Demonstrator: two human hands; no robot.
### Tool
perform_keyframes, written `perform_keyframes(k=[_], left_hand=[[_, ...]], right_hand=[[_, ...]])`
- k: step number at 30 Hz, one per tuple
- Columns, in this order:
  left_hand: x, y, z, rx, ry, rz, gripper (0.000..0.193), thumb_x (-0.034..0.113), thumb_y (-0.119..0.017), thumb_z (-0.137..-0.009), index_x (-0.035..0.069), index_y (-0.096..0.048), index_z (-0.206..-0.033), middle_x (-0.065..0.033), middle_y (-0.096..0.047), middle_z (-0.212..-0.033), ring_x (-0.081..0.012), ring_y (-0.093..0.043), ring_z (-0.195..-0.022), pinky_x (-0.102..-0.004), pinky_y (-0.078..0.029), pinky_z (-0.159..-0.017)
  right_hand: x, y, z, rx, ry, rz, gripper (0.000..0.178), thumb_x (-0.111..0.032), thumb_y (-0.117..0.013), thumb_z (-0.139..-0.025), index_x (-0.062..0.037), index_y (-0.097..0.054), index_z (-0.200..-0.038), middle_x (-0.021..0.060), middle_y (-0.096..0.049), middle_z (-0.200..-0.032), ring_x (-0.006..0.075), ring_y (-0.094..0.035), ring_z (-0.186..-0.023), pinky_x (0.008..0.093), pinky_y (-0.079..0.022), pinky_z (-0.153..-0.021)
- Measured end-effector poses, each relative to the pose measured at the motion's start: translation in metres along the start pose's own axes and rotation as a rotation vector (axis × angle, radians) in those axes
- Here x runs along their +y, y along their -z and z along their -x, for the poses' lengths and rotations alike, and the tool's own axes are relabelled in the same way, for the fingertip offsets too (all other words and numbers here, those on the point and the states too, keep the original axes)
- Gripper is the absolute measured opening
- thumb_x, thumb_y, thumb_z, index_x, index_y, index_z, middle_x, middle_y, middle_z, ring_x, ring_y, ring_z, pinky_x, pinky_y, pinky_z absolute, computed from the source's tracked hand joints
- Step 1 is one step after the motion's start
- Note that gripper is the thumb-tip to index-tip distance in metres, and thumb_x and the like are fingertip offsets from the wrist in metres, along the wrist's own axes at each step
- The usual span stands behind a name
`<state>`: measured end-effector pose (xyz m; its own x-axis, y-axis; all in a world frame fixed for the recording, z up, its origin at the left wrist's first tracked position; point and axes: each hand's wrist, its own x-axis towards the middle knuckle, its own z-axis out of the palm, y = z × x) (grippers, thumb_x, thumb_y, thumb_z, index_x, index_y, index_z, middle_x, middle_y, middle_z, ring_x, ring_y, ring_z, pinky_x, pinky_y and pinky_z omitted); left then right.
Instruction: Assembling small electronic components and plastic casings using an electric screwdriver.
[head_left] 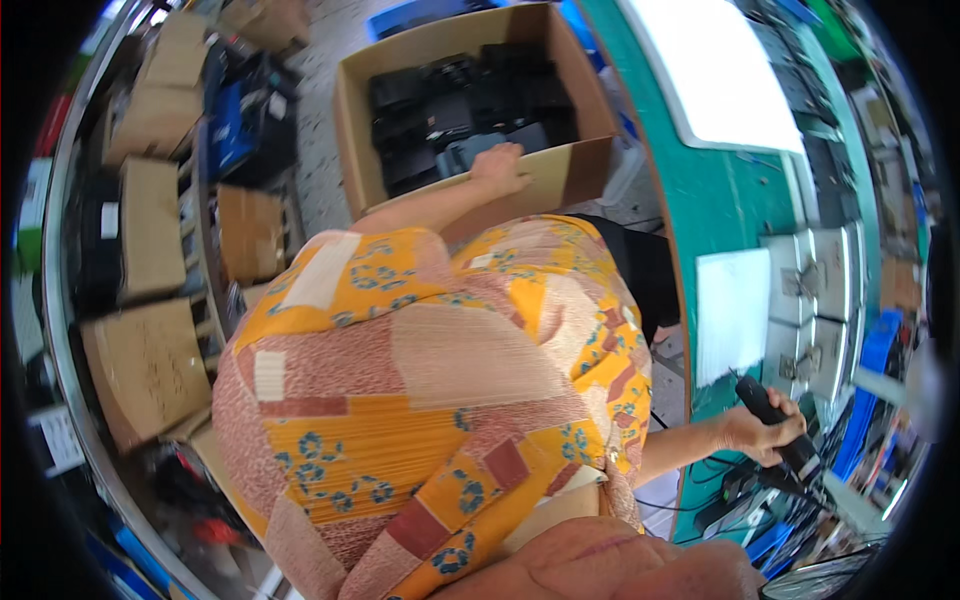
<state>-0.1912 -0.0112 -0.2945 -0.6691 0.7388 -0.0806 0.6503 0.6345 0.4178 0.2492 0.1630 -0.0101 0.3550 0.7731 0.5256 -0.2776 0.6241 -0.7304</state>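
Black driver-shaped tool (762, 402): held at the right side of the green surface (720, 200), gripped around its barrel by the right hand (765, 432). Fingers are wrapped fully round it, presumably for firm control; the thin tip is left exposed, pointed toward the lower edge of the white pad (732, 315). Whether the pad is touched by the tip can't be told.

Grey part (462, 153): on top of the black parts (425, 95) in the cardboard carton (555, 180), near wall side. It is partly covered by the left hand (500, 172), which is laid across the carton's near wall, fingers loosely bent. Whether anything is gripped there can't be told; fingertips are poorly shown. The carton is set just beside the surface, likely so that the parts are kept within arm's reach.

Two metal fixtures (802, 275) are lined up right beside the pad, probably so both are reachable from one spot. Farther up the surface, a bright white sheet or tray (710, 70) is laid flat; its kind can't be made out. Cables (725, 510) are bunched below the right hand. On the left, brown boxes (150, 360) are stacked on a rack, apart from the surface.
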Motion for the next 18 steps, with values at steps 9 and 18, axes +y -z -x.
perform_keyframes(k=[9, 18], left_hand=[[0.085, 0.05, -0.048, 0.657, -0.138, 0.824, 0.015, 0.02, -0.071, -0.097, 0.006, -0.067, -0.098, -0.001, -0.065, -0.081, -0.0107, -0.059, -0.071, -0.0285, -0.05, -0.066], [0.268, 0.145, -0.033, 0.561, -0.904, 0.794, 0.008, 0.002, -0.075, -0.087, 0.003, -0.068, -0.091, -0.0086, -0.065, -0.082, -0.0176, -0.063, -0.067, -0.0285, -0.051, -0.061]], right_hand=[[0.016, 0.011, 0.012, 0.02, 0.074, 0.031, 0.022, -0.015, -0.07, -0.094, 0.0011, -0.056, -0.099, 0.0103, -0.057, -0.079, 0.0186, -0.054, -0.065, 0.0305, -0.047, -0.057], [0.008, -0.005, 0.019, -0.022, 0.138, 0.074, 0.023, -0.013, -0.07, -0.092, 0.0061, -0.058, -0.099, 0.0125, -0.06, -0.08, 0.0182, -0.056, -0.063, 0.03, -0.05, -0.06]])
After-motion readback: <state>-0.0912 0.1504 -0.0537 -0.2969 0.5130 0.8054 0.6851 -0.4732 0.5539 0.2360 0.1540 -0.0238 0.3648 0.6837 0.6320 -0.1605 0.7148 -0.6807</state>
